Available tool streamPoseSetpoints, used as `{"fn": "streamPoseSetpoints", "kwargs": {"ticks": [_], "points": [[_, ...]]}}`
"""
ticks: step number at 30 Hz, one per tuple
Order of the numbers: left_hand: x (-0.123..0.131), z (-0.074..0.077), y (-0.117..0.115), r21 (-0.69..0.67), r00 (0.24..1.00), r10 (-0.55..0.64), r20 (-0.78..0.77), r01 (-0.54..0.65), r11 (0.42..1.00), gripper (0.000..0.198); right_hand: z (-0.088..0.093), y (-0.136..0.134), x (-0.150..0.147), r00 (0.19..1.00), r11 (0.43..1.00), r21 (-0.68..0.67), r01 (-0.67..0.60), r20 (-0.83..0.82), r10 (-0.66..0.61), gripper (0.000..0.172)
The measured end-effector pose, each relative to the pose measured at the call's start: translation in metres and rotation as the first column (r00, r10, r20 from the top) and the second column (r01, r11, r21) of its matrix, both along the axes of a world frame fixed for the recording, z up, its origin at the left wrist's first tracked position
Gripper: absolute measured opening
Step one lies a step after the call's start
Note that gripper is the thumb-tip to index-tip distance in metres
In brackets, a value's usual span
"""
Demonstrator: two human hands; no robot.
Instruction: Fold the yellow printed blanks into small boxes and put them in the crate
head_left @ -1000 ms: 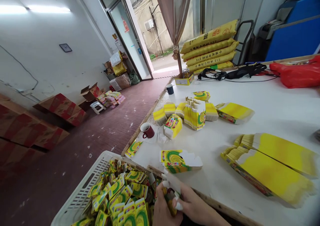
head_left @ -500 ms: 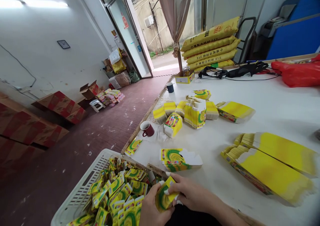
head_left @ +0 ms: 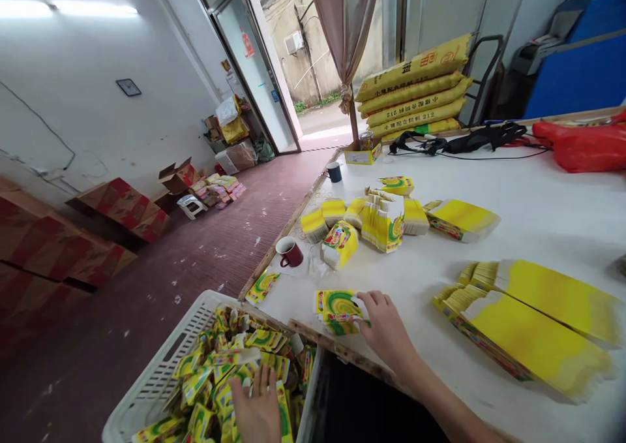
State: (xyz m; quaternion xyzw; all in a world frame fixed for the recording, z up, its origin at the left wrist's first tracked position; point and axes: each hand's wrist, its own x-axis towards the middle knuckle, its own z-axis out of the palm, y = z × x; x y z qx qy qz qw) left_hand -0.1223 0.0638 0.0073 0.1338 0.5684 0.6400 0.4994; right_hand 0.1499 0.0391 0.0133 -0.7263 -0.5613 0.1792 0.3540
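My left hand (head_left: 258, 407) is over the basket of small yellow-green cartons, fingers stretched out and slightly apart, close above the pile (head_left: 239, 378). Nothing is gripped in it. On the table, my right hand (head_left: 384, 325) has its thumb and fingertips on the white-flap end of a small stack of flat yellow-green cartons (head_left: 337, 309). Its fingers are bent around that end, and part of the flaps is hidden under them. The white plastic basket (head_left: 169, 351) stands against the table's near edge.
On the white table (head_left: 528, 228) lie long rows of yellow cartons (head_left: 533, 329), a cluster of carton bundles (head_left: 381, 224) and a single flat carton (head_left: 263, 288). A maroon mug (head_left: 289, 252) and a dark mug (head_left: 334, 172) stand near the left edge. A red bag (head_left: 581, 146) lies at the back right.
My hands have parted. The carton they held together is out of them, and my left hand has moved down-left over the basket. My right hand has moved up to the flat cartons.
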Motion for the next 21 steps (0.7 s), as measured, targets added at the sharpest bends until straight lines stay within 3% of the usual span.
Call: {"fn": "streamPoseSetpoints", "kwargs": {"ticks": [2, 5, 13, 17, 21], "points": [[0.004, 0.002, 0.002, -0.126, 0.998, 0.053, 0.042, -0.047, 0.991, 0.027, -0.005, 0.011, 0.011, 0.991, 0.993, -0.099, 0.061, 0.129, -0.048, 0.021], [0.023, 0.008, 0.0, -0.091, 0.998, -0.046, 0.046, 0.05, 0.995, 0.012, -0.01, 0.018, 0.018, 0.987, 0.982, -0.179, 0.056, 0.159, -0.027, 0.019], [0.059, 0.025, -0.002, -0.053, 0.971, -0.219, 0.095, 0.224, 0.973, 0.015, -0.001, 0.005, 0.004, 0.98, 0.986, -0.163, -0.017, 0.194, 0.049, 0.023], [0.063, 0.021, -0.008, -0.094, 0.961, -0.241, 0.136, 0.255, 0.962, 0.016, 0.006, 0.007, -0.002, 0.975, 0.977, -0.212, -0.01, 0.215, 0.057, 0.021], [0.062, 0.015, -0.014, -0.123, 0.96, -0.244, 0.137, 0.261, 0.958, 0.018, 0.01, 0.011, -0.002, 0.956, 0.967, -0.249, 0.047, 0.293, 0.029, 0.03]]}}
